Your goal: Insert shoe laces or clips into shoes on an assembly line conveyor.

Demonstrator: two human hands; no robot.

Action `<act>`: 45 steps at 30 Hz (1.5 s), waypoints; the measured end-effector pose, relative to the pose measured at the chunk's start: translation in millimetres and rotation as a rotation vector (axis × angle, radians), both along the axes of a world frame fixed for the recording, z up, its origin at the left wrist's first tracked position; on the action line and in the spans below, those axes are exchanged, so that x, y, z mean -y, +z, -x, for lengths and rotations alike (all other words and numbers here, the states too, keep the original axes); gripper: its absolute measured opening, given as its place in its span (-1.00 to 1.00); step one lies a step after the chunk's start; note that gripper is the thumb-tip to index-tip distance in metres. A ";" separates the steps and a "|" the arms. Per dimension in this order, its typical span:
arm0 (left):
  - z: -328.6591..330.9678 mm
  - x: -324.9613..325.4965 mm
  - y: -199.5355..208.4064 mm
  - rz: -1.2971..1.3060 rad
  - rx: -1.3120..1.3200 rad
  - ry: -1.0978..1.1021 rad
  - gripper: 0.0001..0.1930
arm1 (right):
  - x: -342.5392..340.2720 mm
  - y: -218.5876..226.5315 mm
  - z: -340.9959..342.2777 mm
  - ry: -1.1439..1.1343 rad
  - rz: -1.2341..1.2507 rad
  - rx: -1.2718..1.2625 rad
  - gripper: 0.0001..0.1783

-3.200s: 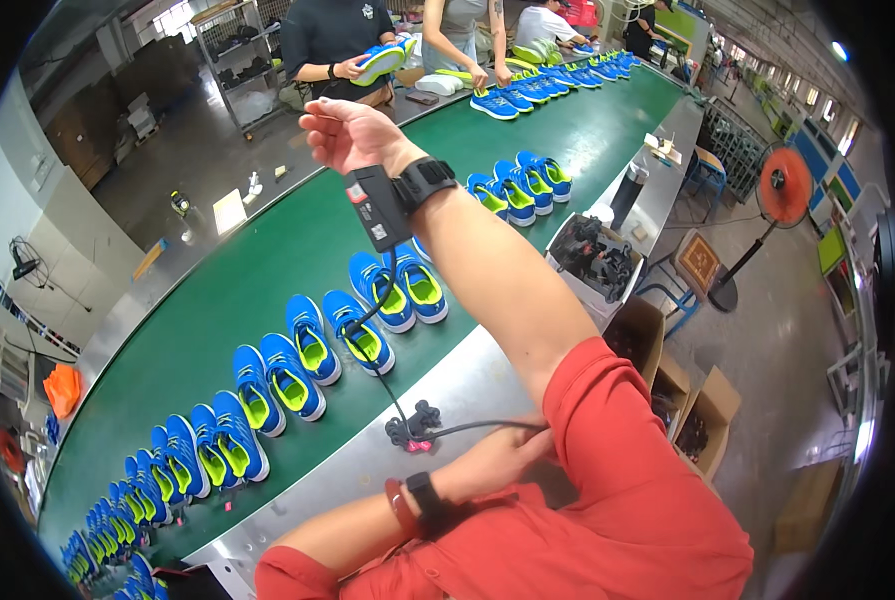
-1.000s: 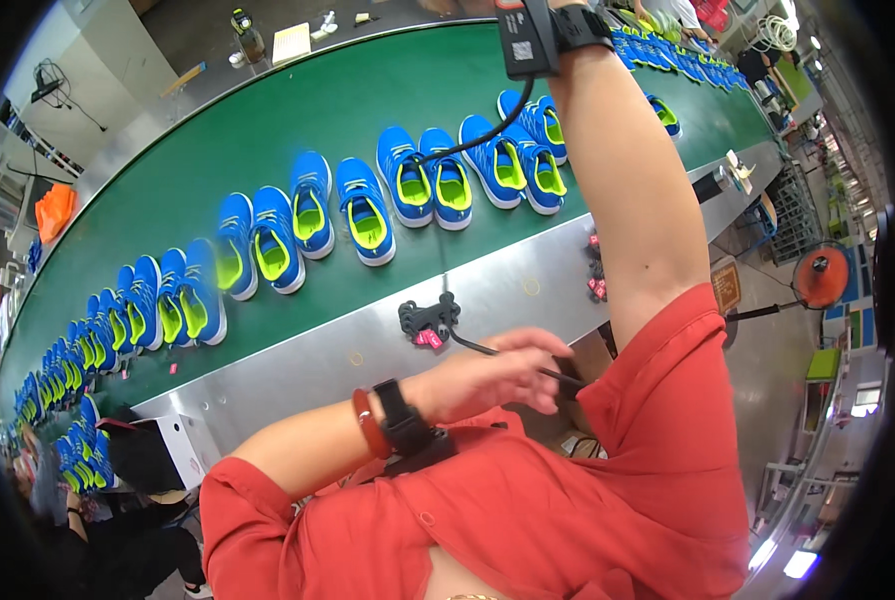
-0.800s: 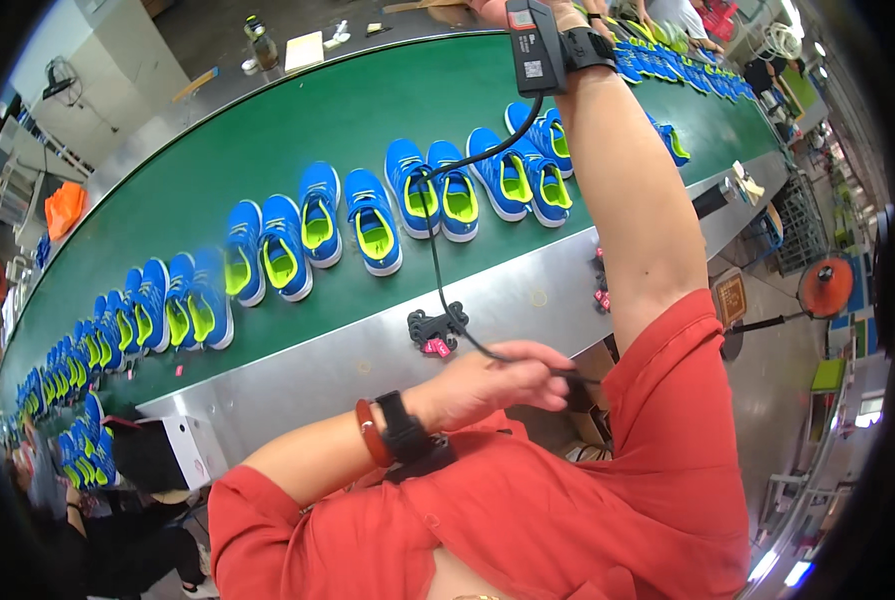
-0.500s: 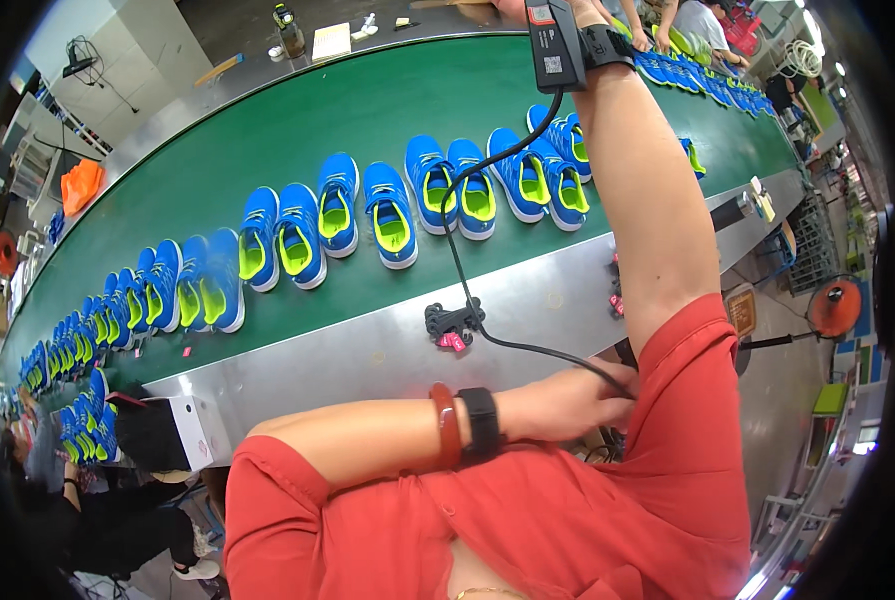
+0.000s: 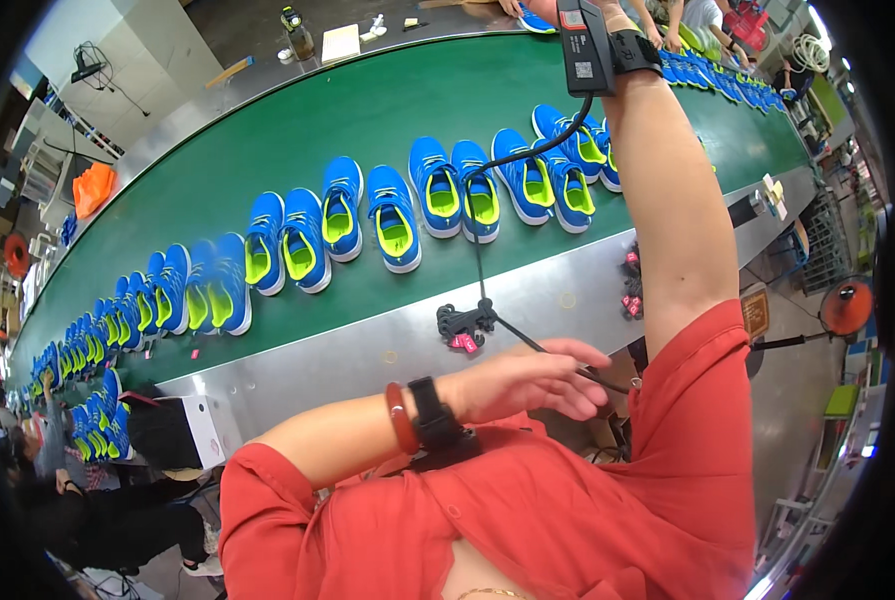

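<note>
My left hand (image 5: 532,385) is open in front of my body, fingers stretched and slightly spread toward my right elbow. It holds nothing; a black cable (image 5: 527,343) runs just behind its fingers. My right arm reaches far across the table. Of my right hand (image 5: 615,14) only part shows at the top edge, behind a black box (image 5: 589,48) strapped at the wrist; its fingers are hidden. A blue shoe (image 5: 535,20) lies just left of that box. Blue sneakers with lime linings (image 5: 394,222) stand in a row between my arms.
The shoes stand on a green table surface (image 5: 297,130) with a metal edge (image 5: 357,365). Black clips with pink tags (image 5: 464,328) lie on that edge. A white box (image 5: 204,430) is at the left. Co-workers' hands (image 5: 672,40) show at the far right; an orange fan (image 5: 847,305) stands right.
My left hand has moved left, away from my right elbow, and its fingers have opened out. The view has shifted slightly; a blue shoe now shows at the top edge.
</note>
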State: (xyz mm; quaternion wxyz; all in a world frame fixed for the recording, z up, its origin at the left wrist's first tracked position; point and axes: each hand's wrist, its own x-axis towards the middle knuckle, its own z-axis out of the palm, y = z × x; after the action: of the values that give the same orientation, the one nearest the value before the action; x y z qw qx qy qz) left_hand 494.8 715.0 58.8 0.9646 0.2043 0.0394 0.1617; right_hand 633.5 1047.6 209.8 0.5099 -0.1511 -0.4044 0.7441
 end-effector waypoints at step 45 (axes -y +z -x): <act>-117.5 -15.3 53.0 -0.630 -0.430 -0.204 -0.36 | -20.6 -11.0 61.6 -0.012 0.075 0.040 -0.81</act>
State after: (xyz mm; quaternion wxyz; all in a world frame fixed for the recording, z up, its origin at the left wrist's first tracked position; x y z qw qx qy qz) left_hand 612.3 730.3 111.8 0.8355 0.5224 0.1687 0.0228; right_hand 571.8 1068.2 198.8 0.4999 -0.1875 -0.3856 0.7525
